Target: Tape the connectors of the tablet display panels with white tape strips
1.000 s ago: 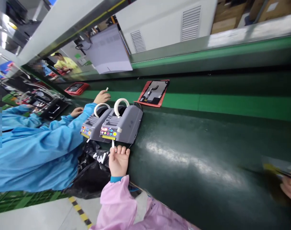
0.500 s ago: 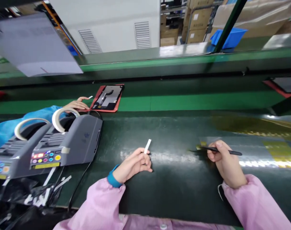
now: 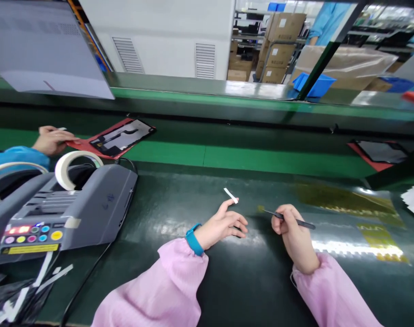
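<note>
A short white tape strip clings to the tip of the index finger of my left hand. The other fingers of that hand are loosely spread above the dark work surface, and a blue band circles the wrist. My right hand is closed around dark tweezers, which point left toward my left hand. At the tweezers' tip is a small yellowish translucent piece of film. Farther back on the left, a tablet screen panel lies on a red sheet, and a co-worker's hand touches that sheet.
Two grey tape dispensers with white tape rolls stand on the left. Cut white strips lie in front of them. Yellow film sheets lie to the right. Another panel rests back right, near a dark post.
My hands have come closer together, with the tweezers nearer the left hand. The left index finger now points upward with the strip. The co-worker's hand and the red sheet with the panel have shifted left.
</note>
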Demonstrator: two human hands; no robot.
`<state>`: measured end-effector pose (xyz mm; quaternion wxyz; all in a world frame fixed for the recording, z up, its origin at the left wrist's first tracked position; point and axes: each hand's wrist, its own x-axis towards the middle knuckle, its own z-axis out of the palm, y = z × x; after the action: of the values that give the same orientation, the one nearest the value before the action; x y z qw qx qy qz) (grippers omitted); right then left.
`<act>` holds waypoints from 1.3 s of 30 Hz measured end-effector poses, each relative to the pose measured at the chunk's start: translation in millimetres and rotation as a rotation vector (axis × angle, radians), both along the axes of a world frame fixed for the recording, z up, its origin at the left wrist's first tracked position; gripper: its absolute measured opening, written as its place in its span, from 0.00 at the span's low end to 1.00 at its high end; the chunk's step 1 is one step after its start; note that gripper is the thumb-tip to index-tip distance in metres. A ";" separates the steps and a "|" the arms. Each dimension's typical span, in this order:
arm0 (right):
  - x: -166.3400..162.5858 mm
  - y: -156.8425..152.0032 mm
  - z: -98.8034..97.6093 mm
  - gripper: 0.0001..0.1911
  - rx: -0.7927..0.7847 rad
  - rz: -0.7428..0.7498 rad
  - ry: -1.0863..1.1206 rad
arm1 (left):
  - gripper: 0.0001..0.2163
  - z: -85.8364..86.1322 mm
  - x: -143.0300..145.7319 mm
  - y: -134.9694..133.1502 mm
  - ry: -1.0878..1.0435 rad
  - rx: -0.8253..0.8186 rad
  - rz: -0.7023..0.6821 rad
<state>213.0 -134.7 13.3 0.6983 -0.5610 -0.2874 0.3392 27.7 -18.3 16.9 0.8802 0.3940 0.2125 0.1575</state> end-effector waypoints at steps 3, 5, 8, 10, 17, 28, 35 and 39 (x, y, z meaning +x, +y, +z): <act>-0.6 13.8 -1.5 0.18 -0.038 0.060 0.050 | 0.30 1.1 -4.4 3.2 0.006 -0.028 0.004; 1.4 18.9 -1.3 0.18 -0.049 0.075 0.102 | 0.27 1.1 -5.0 4.3 0.000 -0.041 -0.002; 6.4 21.0 -0.5 0.18 -0.037 0.064 0.214 | 0.27 -0.7 -4.5 4.2 -0.016 -0.046 -0.012; 9.9 20.6 -1.0 0.17 -0.034 0.058 0.287 | 0.27 -1.9 -4.1 3.7 -0.016 -0.050 -0.012; 17.0 18.6 -5.5 0.16 -0.056 0.089 0.419 | 0.27 1.4 -5.1 3.5 0.007 -0.045 0.001; 17.1 19.2 -2.1 0.17 -0.064 0.070 0.355 | 0.26 -1.7 -5.7 3.9 -0.027 -0.053 -0.004; 16.5 19.1 -2.0 0.18 -0.067 0.065 0.362 | 0.26 -2.6 -5.7 3.3 -0.027 -0.056 -0.004; 17.3 18.9 -1.7 0.18 -0.062 0.085 0.351 | 0.26 -3.5 -5.6 3.2 -0.022 -0.061 -0.003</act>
<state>230.3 -115.8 11.6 0.7050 -0.5020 -0.1741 0.4698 22.1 -15.1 13.5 0.8943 0.3656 0.2070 0.1538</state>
